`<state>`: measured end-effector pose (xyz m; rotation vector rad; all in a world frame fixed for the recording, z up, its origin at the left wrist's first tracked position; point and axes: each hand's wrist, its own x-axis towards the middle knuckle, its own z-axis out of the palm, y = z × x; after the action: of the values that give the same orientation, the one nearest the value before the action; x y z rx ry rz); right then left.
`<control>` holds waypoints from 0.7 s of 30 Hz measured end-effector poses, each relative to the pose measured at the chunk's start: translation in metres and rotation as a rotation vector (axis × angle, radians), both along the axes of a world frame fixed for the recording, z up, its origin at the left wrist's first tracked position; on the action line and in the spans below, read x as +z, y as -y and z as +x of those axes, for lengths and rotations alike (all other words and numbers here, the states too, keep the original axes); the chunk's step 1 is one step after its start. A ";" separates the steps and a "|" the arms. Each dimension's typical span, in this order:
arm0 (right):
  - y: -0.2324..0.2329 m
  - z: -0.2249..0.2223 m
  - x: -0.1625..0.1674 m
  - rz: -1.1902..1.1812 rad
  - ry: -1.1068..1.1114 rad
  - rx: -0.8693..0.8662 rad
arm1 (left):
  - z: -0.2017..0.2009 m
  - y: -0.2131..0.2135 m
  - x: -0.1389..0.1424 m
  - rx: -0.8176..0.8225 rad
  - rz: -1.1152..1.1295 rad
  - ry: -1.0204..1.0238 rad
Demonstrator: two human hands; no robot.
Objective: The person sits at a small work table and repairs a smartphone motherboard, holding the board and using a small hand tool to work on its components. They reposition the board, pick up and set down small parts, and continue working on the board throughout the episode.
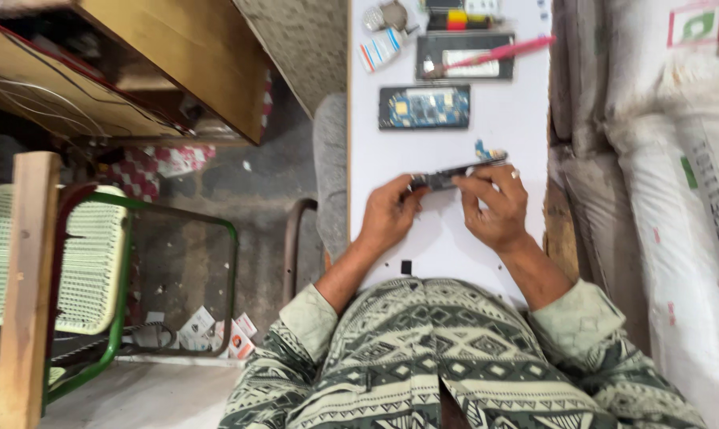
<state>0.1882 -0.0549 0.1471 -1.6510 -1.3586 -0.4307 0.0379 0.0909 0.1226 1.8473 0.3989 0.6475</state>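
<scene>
**White bench, phone part held across both hands**

White worktop [502, 127], narrow, with sacks to my right and a green-framed chair [97, 262] to my left. My left hand [387, 214] and right hand [494, 208] both pinch a thin dark phone part [447, 176] just above the surface. Its long axis runs left to right, rising slightly toward the right. Each hand grips one end, neither is nearer. An opened phone [424, 107] lies beyond, well apart.
</scene>
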 end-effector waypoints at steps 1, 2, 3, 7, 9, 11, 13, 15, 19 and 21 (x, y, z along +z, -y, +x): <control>-0.002 -0.001 0.002 0.010 0.013 -0.004 | 0.000 -0.001 -0.001 -0.010 -0.014 0.030; -0.004 -0.001 0.004 0.030 0.031 -0.002 | 0.001 -0.002 -0.002 -0.014 -0.018 0.065; -0.008 -0.001 0.007 0.034 0.039 -0.003 | 0.000 -0.006 0.000 -0.015 0.029 0.044; -0.014 -0.008 0.016 0.052 0.065 -0.016 | -0.003 -0.010 0.012 -0.020 0.005 0.036; -0.014 -0.013 0.015 0.046 0.049 -0.020 | -0.007 -0.008 0.017 0.009 0.052 0.018; -0.012 -0.015 0.013 0.041 0.039 -0.026 | -0.009 -0.006 0.022 0.016 0.060 0.043; -0.014 -0.015 0.012 0.047 0.027 -0.040 | -0.009 -0.006 0.028 0.015 0.080 0.047; -0.016 -0.015 0.011 0.065 0.030 -0.045 | -0.010 -0.007 0.034 0.014 0.095 0.039; -0.019 -0.017 0.012 0.079 0.047 -0.055 | -0.012 -0.009 0.047 0.021 0.122 0.041; -0.019 -0.019 0.011 0.060 0.043 -0.067 | -0.014 -0.008 0.051 0.024 0.125 0.042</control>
<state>0.1687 -0.0362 0.1583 -1.6493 -1.3122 -0.5438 0.0238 0.0985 0.1733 1.9461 0.3604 0.7414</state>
